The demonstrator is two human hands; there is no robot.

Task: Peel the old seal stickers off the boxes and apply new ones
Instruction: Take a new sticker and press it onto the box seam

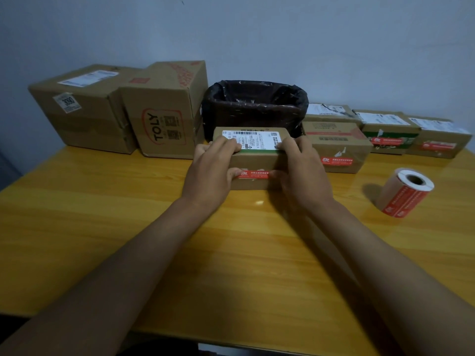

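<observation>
A small cardboard box (254, 160) with a white shipping label on top stands on the table in front of me. A red seal sticker (253, 174) lies across its front face. My left hand (210, 170) grips the box's left end, fingers over the top edge, thumb on the sticker's left end. My right hand (300, 170) grips the right end the same way, thumb on the sticker's right end. A roll of red seal stickers (404, 192) lies on the table to the right.
Two large cardboard boxes (164, 111) stand at the back left. A bin lined with a black bag (257, 104) sits behind the held box. Three smaller boxes with red stickers (336, 150) line the back right. The yellow wooden table (231, 253) reaches to its front edge near me.
</observation>
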